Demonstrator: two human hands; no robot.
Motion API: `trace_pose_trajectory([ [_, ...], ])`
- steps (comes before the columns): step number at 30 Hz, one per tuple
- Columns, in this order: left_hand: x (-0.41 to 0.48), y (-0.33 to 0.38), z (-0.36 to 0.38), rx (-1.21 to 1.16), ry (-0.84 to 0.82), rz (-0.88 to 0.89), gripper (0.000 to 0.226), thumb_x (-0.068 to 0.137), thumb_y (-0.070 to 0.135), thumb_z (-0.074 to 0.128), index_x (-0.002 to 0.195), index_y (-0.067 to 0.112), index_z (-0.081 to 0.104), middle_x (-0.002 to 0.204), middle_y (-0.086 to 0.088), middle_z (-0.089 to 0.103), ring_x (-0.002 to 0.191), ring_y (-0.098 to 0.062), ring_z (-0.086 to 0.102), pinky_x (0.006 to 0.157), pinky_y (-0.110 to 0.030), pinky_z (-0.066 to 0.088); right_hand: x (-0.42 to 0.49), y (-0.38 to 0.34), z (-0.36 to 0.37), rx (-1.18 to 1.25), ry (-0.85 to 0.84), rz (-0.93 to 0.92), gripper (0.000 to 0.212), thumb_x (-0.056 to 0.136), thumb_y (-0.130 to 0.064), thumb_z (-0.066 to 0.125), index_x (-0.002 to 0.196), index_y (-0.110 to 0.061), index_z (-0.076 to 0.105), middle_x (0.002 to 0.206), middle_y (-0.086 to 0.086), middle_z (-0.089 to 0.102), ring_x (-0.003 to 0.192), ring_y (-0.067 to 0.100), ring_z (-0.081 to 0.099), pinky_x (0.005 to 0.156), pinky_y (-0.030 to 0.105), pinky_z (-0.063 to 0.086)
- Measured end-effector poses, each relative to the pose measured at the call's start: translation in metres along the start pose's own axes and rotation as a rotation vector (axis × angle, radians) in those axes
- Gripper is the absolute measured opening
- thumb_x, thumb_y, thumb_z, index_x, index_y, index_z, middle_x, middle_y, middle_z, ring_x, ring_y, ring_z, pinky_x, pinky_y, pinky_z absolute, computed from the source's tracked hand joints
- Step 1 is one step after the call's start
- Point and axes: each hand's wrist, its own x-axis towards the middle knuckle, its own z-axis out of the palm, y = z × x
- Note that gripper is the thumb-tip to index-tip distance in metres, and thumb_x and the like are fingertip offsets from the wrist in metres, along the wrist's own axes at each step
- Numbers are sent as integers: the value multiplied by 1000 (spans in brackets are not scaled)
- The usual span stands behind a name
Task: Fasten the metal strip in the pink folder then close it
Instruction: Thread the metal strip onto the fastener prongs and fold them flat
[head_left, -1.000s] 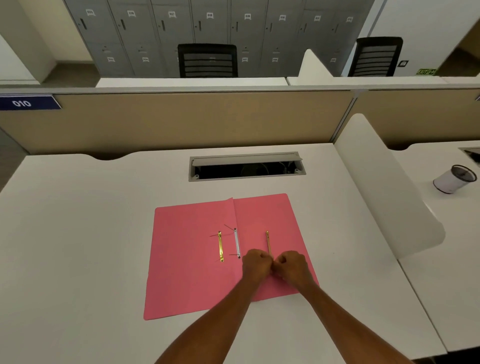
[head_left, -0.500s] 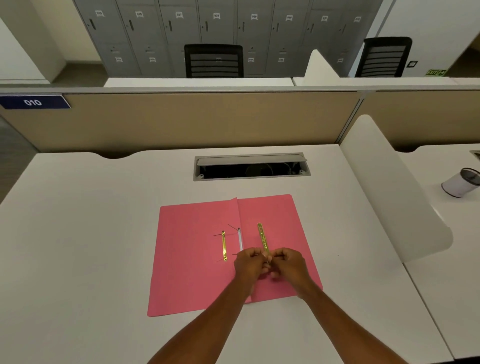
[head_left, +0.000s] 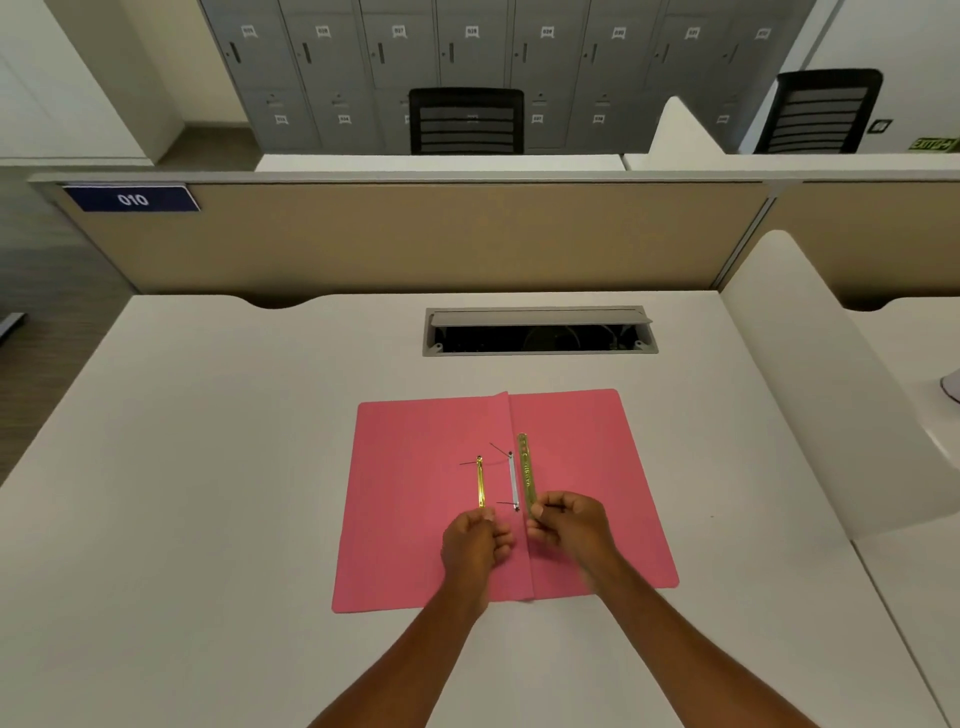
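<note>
Both hands work at the lower centre of the frame, over the spine of the open pink folder (head_left: 415, 519). Right hand (head_left: 569, 525) pinches the near end of the brass metal strip (head_left: 525, 473) between thumb and fingers. Left hand (head_left: 475, 543) is curled with fingers drawn in; whether it grips anything cannot be determined.

The metal strip runs lengthwise away from the hands toward the top of the frame, parallel to the fold and just right of the white fastener base (head_left: 514, 480). A second brass bar (head_left: 480, 483) lies left of the fold, directly beyond the left hand. The right hand is nearer the strip. The folder lies flat on the white desk (head_left: 208, 467), both covers open.
</note>
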Motion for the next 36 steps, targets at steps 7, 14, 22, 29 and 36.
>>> trace_pose_trajectory([
  [7, 8, 11, -1, -61, -120, 67, 24, 107, 2, 54, 125, -2, 70, 109, -35, 76, 75, -25, 71, 72, -34, 60, 0, 1, 18, 51, -32, -24, 6, 94, 4, 75, 99, 1, 75, 87, 19, 81, 69, 23, 76, 65, 27, 67],
  [14, 12, 11, 3, -42, -153, 87, 24, 106, -2, 57, 125, -11, 70, 106, -34, 74, 84, -30, 66, 77, -36, 60, -2, -1, 25, 65, -59, -53, 8, 93, 5, 74, 100, 2, 77, 89, 21, 82, 71, 24, 75, 65, 26, 67],
  [22, 12, 9, 7, 47, -169, 126, 25, 99, -7, 64, 121, -7, 75, 105, -34, 77, 79, -27, 64, 75, -37, 58, -5, 0, 28, 46, -12, -53, 10, 92, 5, 75, 100, 0, 78, 92, 19, 83, 73, 24, 78, 66, 26, 67],
  [29, 13, 7, 4, 32, -186, 150, 21, 100, -6, 65, 118, -6, 77, 113, -34, 77, 87, -31, 72, 83, -41, 65, -6, 1, 28, -3, 31, -51, 10, 92, 3, 77, 99, -4, 79, 89, 15, 84, 73, 22, 78, 67, 28, 68],
  [36, 13, 8, 3, 54, -199, 147, 23, 99, -7, 66, 119, -9, 76, 112, -35, 77, 81, -30, 72, 68, -29, 67, -7, 1, 29, -44, 36, -53, 10, 92, 2, 78, 99, -4, 80, 88, 15, 84, 72, 22, 78, 68, 29, 68],
])
